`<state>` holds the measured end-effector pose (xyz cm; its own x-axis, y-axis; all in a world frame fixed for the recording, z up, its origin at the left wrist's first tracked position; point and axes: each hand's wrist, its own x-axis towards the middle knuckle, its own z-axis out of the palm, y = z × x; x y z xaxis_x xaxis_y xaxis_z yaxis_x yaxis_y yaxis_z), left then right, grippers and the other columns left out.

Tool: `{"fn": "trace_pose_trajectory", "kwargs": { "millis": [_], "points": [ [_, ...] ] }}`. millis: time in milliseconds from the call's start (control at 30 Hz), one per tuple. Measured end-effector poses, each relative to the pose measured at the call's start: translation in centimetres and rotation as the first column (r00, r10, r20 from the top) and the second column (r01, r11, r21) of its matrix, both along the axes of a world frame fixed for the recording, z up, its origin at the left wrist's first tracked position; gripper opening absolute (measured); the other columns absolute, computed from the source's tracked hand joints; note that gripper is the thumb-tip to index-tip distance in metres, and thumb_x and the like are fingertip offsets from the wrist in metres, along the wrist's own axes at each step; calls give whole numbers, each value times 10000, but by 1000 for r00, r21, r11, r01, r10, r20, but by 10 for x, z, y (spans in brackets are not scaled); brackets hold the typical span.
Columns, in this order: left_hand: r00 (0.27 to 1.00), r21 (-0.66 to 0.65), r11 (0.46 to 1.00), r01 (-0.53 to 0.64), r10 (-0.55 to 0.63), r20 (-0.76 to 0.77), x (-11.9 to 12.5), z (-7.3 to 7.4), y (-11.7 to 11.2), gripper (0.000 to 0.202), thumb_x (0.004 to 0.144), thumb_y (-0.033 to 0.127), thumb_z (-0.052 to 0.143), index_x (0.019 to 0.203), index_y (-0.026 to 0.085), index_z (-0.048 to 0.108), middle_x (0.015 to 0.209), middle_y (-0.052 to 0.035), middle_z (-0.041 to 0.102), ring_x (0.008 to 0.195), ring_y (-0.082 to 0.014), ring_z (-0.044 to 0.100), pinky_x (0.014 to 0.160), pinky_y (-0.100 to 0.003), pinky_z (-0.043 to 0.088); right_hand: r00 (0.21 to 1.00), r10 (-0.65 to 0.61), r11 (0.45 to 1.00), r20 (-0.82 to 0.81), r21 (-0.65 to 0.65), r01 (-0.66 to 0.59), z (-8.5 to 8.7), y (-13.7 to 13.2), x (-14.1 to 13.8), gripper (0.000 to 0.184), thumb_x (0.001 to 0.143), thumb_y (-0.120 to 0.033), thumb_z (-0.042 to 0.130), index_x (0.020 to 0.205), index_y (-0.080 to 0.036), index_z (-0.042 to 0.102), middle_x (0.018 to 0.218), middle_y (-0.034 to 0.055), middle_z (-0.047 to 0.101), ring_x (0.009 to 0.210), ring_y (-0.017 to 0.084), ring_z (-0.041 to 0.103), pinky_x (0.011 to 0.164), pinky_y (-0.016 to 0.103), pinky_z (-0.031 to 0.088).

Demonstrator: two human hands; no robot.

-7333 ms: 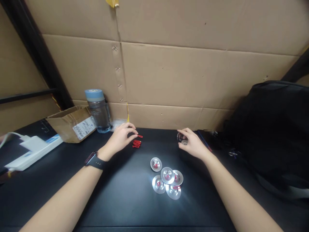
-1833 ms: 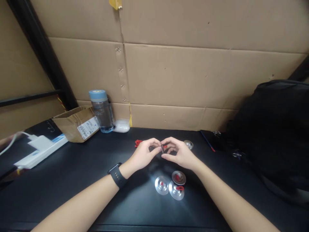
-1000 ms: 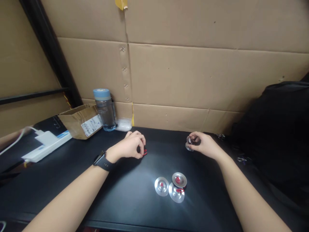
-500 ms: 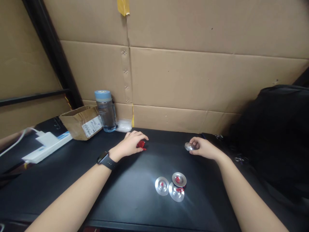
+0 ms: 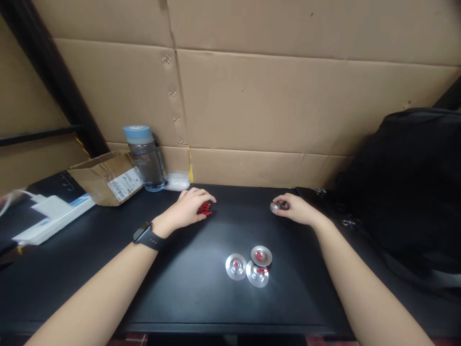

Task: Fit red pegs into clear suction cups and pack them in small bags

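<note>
My left hand (image 5: 187,210) rests on the table with thumb and fingers apart, curved around a small heap of red clips (image 5: 204,208). They look like paper clips, partly hidden by the hand. My right hand (image 5: 293,209) has its thumb and fingers closed around shiny round metal dishes (image 5: 276,206) on the far right of the table; how many is hidden. Closer to me lie three more metal dishes: one on the left (image 5: 236,267), one at the front (image 5: 258,276) and one overlapping it behind (image 5: 261,256). Each has something small and red in it.
A black table (image 5: 180,298) carries everything. At the back left stand a blue-lidded bottle (image 5: 144,161), a brown paper bag (image 5: 104,178) and a clear plastic packet (image 5: 178,180). A white power strip (image 5: 54,221) lies at left, a black bag (image 5: 406,192) at right. Cardboard (image 5: 245,105) walls the back.
The camera view has shifted, so everything sits a little higher and further left. Both hands stay at the same places on the table, beside the red clips and on the metal dishes.
</note>
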<state>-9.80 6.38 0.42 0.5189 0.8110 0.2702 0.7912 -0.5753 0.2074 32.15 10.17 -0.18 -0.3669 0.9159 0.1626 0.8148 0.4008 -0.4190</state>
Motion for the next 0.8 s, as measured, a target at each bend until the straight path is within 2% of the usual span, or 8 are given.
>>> {"fn": "trace_pose_trajectory", "kwargs": {
  "millis": [133,233,300,400,433,500,600,800],
  "points": [
    [1000,7,1000,13,-13,14,12,9,-9,449,789,232,744,1218,303,633,1278,-51,612,1209,-296,512,1001,-428,353,998,-9,1000,62,30,7,9,-3,-1,340,741,-332,770,1056,-207,740,977,65,697,850,211,653,791,317,496],
    [979,-42,981,188,-184,89,36,25,-33,277,884,296,683,1161,303,674,1205,-35,651,1155,-249,551,996,-376,366,998,8,998,64,59,-12,25,-18,-9,321,725,-287,789,1032,-210,736,1014,69,678,904,213,647,840,319,493],
    [916,-147,905,400,-388,105,54,33,-54,195,908,365,684,1096,321,709,1112,-19,688,1110,-227,579,971,-342,377,985,163,985,46,-64,-160,39,-35,-22,302,726,-307,804,1011,-227,741,999,49,675,876,199,636,796,300,499],
    [837,-212,809,548,-534,122,74,36,-78,192,832,447,776,985,335,744,974,-7,718,1066,-229,598,937,-340,363,883,466,833,-51,-310,-458,55,-64,-48,444,644,-401,890,1049,-274,757,1011,20,682,885,197,627,751,270,503],
    [831,-213,803,557,-543,125,77,35,-82,144,836,420,779,945,332,747,930,-2,722,1033,-219,609,921,-341,357,858,505,801,-88,-322,-505,58,-72,-57,466,634,-413,898,1058,-279,759,1008,17,682,875,194,626,748,268,503],
    [835,-200,811,550,-537,119,79,32,-85,9,885,327,739,886,318,742,851,11,722,961,-194,626,893,-346,342,834,538,789,-120,-277,-549,61,-84,-73,419,665,-408,886,1044,-281,763,981,15,678,855,191,625,741,269,498],
    [859,-159,844,513,-503,99,75,30,-79,119,940,225,653,879,298,723,827,19,718,954,-180,627,891,-354,321,829,549,811,-102,-176,-558,56,-90,-89,284,759,-364,831,1017,-268,761,963,20,683,851,191,631,754,280,493],
    [960,35,974,223,-226,165,69,25,-60,66,958,245,598,986,255,657,1010,-8,717,1049,-205,590,921,-381,294,871,450,884,-197,-38,-465,29,-83,-111,268,741,-369,857,953,-250,745,920,11,726,844,201,666,784,304,507]
  ]
}}
